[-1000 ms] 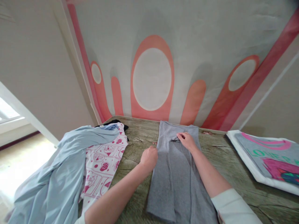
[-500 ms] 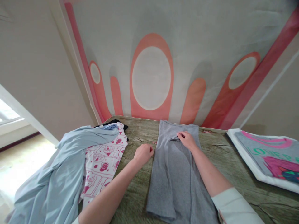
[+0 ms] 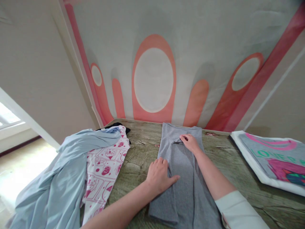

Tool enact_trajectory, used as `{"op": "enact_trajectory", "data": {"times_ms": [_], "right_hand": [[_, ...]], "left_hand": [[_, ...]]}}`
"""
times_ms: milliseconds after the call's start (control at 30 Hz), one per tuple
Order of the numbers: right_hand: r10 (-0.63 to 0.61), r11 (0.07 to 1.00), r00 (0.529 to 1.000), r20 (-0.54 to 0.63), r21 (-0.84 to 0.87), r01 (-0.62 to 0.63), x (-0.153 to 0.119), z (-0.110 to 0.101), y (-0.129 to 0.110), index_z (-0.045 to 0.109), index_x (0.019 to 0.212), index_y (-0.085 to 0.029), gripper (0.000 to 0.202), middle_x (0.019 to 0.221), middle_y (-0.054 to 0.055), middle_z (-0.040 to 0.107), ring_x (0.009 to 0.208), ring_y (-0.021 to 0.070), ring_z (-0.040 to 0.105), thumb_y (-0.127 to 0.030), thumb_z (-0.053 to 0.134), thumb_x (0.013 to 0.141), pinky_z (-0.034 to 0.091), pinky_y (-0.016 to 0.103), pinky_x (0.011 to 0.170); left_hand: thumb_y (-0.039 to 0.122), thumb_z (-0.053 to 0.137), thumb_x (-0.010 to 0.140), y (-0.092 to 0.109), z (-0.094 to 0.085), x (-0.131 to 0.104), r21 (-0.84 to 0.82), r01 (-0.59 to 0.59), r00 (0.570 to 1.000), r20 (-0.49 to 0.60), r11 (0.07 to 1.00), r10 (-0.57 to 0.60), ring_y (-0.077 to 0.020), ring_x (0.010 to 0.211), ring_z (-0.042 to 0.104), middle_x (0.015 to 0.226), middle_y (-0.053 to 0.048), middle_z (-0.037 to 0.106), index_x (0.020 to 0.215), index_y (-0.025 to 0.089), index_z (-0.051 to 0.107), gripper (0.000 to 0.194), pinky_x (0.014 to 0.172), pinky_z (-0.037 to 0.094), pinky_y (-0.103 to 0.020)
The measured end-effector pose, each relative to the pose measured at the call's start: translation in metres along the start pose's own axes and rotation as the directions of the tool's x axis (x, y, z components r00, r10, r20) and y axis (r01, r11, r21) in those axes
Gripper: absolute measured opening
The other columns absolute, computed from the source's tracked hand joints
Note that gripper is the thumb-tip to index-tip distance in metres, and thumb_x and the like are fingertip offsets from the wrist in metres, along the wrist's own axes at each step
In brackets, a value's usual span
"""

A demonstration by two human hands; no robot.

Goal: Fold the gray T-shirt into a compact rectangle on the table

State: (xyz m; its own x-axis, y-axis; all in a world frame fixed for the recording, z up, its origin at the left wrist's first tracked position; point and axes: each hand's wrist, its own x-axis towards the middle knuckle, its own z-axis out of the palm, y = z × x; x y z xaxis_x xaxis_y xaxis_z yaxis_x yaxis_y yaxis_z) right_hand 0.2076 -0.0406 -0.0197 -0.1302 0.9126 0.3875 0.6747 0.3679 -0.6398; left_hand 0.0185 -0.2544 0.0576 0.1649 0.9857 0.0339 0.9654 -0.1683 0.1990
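A grey garment (image 3: 183, 178) lies lengthwise on the wood-patterned table (image 3: 138, 136), its sides folded inward. My left hand (image 3: 160, 176) rests on its left edge, about halfway down, with the thumb stretched out over the cloth. Near the top of the garment, my right hand (image 3: 188, 142) has its fingers pinched on a small gathered bit of the grey fabric. Both hands touch the same garment, the right one higher up and farther right.
At the left lie a light blue garment (image 3: 59, 171) and a white one with pink prints (image 3: 107, 168), over something black (image 3: 116, 124). Folded shirts with pink trim (image 3: 274, 159) sit at the right. A wall (image 3: 154, 19) with orange shapes stands behind the table.
My left hand has moved down and right from beside the garment onto its left edge, and its fingers have opened. My right hand keeps its pinch in the same place.
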Motion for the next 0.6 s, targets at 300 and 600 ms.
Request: {"op": "enact_trajectory", "data": {"times_ms": [300,600], "right_hand": [[-0.004,1.000,1.000,-0.005,-0.007,0.004,0.001,0.000,0.001,0.069,0.088,-0.020,0.039,0.082,0.007,0.064,0.077,0.0187,0.058,-0.048,0.043,0.083,0.043,0.030,0.075],[-0.009,1.000,1.000,-0.005,-0.005,0.009,0.000,0.001,0.000,0.069,0.087,-0.020,0.037,0.081,0.006,0.063,0.075,0.0183,0.058,-0.047,0.043,0.083,0.043,0.030,0.075]], "left_hand": [[0.029,0.047,0.077,0.003,-0.009,0.006,0.040,0.019,0.993,0.115,0.999,-0.024,-0.0208,0.086,0.059,0.091,-0.006,0.061,0.083,0.020,0.056,0.014,0.072,0.042,-0.029],[0.026,0.045,0.077,-0.016,-0.025,0.004,0.005,0.128,0.991,0.047,0.992,-0.128,-0.0202,0.075,0.061,0.080,-0.005,0.064,0.084,0.020,0.055,0.013,0.063,0.041,-0.026]]}}
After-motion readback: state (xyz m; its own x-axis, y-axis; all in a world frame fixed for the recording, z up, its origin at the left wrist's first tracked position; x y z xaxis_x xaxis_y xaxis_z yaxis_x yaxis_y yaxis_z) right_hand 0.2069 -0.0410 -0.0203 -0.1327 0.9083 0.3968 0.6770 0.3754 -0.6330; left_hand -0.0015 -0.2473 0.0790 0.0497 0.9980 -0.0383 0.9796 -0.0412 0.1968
